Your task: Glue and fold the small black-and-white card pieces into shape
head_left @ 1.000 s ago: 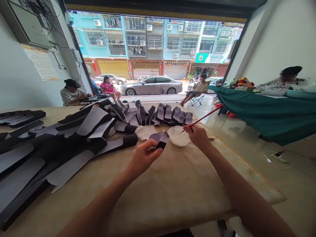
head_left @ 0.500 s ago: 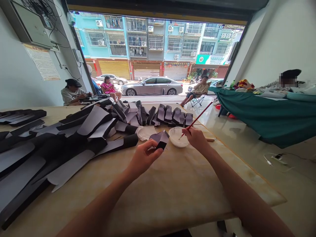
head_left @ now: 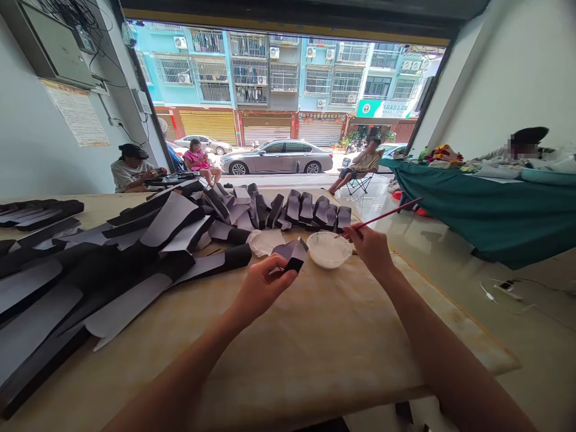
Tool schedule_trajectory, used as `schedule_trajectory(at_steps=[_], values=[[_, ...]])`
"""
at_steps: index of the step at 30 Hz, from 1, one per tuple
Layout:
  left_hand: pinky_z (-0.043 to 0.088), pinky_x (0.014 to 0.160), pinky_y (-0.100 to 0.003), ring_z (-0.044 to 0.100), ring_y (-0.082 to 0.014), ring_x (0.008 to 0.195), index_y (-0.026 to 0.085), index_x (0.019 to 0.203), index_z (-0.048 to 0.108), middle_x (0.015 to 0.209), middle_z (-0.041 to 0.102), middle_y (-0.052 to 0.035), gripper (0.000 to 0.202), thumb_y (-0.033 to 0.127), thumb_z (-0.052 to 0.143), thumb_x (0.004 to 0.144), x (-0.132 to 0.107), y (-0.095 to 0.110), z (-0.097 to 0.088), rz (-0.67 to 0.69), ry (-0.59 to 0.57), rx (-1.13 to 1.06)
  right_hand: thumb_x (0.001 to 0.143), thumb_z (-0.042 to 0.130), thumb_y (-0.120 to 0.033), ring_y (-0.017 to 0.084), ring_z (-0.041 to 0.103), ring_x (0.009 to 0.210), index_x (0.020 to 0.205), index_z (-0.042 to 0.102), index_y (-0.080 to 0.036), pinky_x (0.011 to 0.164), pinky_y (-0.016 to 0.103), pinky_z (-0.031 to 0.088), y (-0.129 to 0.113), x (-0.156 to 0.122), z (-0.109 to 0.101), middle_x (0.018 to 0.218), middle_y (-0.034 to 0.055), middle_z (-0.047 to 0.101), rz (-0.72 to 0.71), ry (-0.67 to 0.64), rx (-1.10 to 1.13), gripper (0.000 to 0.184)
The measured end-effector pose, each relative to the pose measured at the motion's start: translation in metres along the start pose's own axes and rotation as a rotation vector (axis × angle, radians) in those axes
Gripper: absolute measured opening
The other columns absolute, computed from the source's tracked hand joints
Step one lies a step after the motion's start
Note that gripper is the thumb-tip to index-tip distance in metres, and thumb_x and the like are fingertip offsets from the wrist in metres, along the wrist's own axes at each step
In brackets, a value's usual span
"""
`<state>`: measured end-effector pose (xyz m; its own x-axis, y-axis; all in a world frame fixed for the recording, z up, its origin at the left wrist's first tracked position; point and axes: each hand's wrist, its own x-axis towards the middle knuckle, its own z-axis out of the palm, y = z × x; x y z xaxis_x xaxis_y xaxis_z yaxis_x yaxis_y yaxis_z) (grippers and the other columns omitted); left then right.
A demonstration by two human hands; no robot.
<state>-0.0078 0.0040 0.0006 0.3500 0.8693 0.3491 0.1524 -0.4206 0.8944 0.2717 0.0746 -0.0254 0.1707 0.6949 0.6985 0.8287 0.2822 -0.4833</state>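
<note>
My left hand (head_left: 265,285) is closed on a small folded piece of black and grey card (head_left: 294,255), held just left of the bowl. My right hand (head_left: 371,247) pinches a thin brush (head_left: 387,213) with a dark red handle. Its handle points up and right, and its tip lies over the right rim of the white bowl (head_left: 328,259). Something whitish coats the inside of the bowl. A crumpled white cloth or plastic sheet (head_left: 266,241) lies behind the card.
Long black and grey folded card pieces (head_left: 135,264) pile across the left of the table (head_left: 292,360). Shorter folded pieces (head_left: 306,209) stand in a row behind the bowl. A green-covered table (head_left: 477,210) is at right. Several people sit farther off.
My right hand has moved slightly right, and the brush has tilted flatter, its tip shifting from inside the bowl to the right rim. My left hand holds the card in the same place.
</note>
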Motion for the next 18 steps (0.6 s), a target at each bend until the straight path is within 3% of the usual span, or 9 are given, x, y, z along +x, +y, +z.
schedule_trajectory(at_steps=[8, 13, 18], values=[[0.037, 0.055, -0.018, 0.044, -0.0082, 0.065, 0.015, 0.070, 0.056, 0.071, 0.048, 0.0018, 0.023, 0.035, 0.062, 0.078, 0.000, 0.002, 0.000, 0.000, 0.001, -0.031, 0.090, 0.044, -0.048, 0.024, 0.068, 0.068, 0.085, 0.068, -0.015, 0.064, 0.031, 0.045, 0.004, 0.000, 0.000, 0.071, 0.0102, 0.072, -0.092, 0.013, -0.065, 0.041], [0.043, 0.061, -0.019, 0.048, -0.0091, 0.068, 0.015, 0.068, 0.061, 0.071, 0.053, 0.0006, 0.019, 0.031, 0.065, 0.076, 0.001, 0.004, 0.001, 0.077, 0.021, -0.070, 0.090, 0.043, -0.047, 0.023, 0.067, 0.066, 0.085, 0.068, -0.015, 0.062, 0.030, 0.045, 0.000, -0.001, 0.000, 0.069, 0.0109, 0.071, -0.126, 0.038, -0.081, 0.041], [0.045, 0.061, -0.020, 0.050, -0.0087, 0.065, 0.015, 0.065, 0.063, 0.070, 0.055, 0.0011, 0.014, 0.025, 0.072, 0.070, 0.002, 0.002, 0.000, 0.131, 0.069, -0.147, 0.089, 0.046, -0.047, 0.024, 0.068, 0.068, 0.083, 0.067, -0.015, 0.063, 0.032, 0.047, -0.005, 0.002, -0.012, 0.071, 0.0104, 0.072, -0.106, 0.134, -0.058, 0.039]])
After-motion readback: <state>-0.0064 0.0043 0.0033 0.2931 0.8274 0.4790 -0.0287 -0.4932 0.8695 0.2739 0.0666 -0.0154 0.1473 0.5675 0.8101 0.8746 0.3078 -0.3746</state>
